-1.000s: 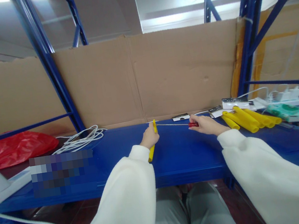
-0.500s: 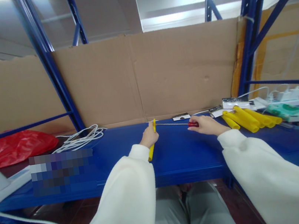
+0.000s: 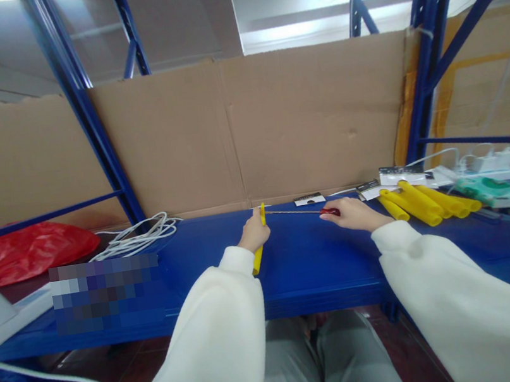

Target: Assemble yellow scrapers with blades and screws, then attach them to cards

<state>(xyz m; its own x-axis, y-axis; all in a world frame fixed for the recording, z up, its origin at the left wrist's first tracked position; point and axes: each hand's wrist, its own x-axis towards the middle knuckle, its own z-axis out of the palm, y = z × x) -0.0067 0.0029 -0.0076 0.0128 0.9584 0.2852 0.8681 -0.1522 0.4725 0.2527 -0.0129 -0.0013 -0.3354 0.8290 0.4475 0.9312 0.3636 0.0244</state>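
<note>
My left hand (image 3: 254, 231) is closed around a slim yellow strip-like piece (image 3: 258, 260), whose ends stick out above and below the fingers. In my right hand (image 3: 352, 213) is the red handle of a screwdriver (image 3: 330, 212). Its long metal shaft runs leftward, and the tip reaches the yellow piece at my left fingers. Whether the tip sits in the piece or only touches it is too small to tell.
Several yellow tubes (image 3: 423, 207) lie at the right, beside black-and-white packets (image 3: 401, 175) and a green item (image 3: 489, 188). A small packet (image 3: 309, 199) rests by the cardboard (image 3: 311, 119). Leftward are coiled white cable (image 3: 146, 233), a red bag (image 3: 29, 250) and a power strip (image 3: 19, 312).
Almost nothing has moved. Only the red screwdriver handle looks slightly turned in my right hand; my left hand stays in place on the yellow piece.
</note>
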